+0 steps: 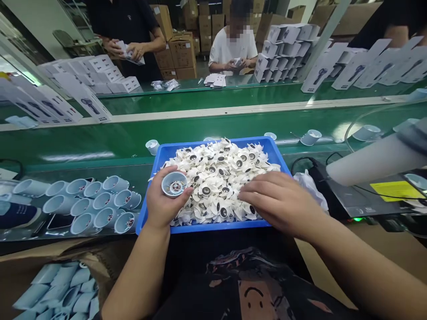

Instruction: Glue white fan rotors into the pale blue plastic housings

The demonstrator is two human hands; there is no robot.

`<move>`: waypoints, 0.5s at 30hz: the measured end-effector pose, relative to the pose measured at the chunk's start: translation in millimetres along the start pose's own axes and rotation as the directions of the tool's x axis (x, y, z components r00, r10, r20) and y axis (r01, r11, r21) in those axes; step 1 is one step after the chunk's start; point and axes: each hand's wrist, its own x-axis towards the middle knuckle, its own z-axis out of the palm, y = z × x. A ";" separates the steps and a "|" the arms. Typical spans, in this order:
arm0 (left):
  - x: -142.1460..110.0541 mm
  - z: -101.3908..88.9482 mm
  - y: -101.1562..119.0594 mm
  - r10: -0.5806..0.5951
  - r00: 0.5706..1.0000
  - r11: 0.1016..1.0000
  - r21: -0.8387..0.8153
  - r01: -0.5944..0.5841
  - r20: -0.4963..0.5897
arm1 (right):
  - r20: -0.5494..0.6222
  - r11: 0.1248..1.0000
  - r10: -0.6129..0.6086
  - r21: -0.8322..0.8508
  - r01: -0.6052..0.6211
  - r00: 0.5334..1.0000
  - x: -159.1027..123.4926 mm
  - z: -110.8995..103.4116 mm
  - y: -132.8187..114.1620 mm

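My left hand [162, 200] is wrapped around a light-blue cylindrical housing [174, 183]. Its open end faces up, showing a round part with copper-coloured bits inside. In front of me a blue tray [200, 229] carries a heap of small white fan blades [213, 178] with dark round hubs. Over the right side of the heap lies my right hand [273, 198], its fingers stretched out and touching the blades. The thumb is hidden beneath it, and I see nothing held there.
Several light-blue housings [83, 204] lie at left; more fill a cardboard box [110, 266] below. A few stand on the green conveyor [133, 133]. A grey-white tube [373, 155] juts in at right. Beyond, people handle white boxes [283, 49].
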 end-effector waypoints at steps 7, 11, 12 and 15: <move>-0.8 -2.8 -1.2 -0.114 0.993 0.991 0.072 0.111 0.031 | 0.349 0.985 0.086 -0.172 -0.027 0.933 59.1 24.8 -5.5; 0.2 -2.2 1.3 -0.134 0.988 0.989 0.079 0.128 0.072 | 0.371 0.988 0.119 -0.140 -0.071 0.921 68.1 17.2 -4.0; 0.4 -2.0 1.9 -0.136 0.988 0.989 0.075 0.130 0.079 | 0.367 0.988 0.133 -0.117 -0.096 0.920 68.7 13.7 -2.6; 0.8 -1.6 2.4 -0.142 0.986 0.988 0.068 0.137 0.084 | 0.369 0.980 0.197 -0.074 -0.183 0.908 68.2 6.0 2.7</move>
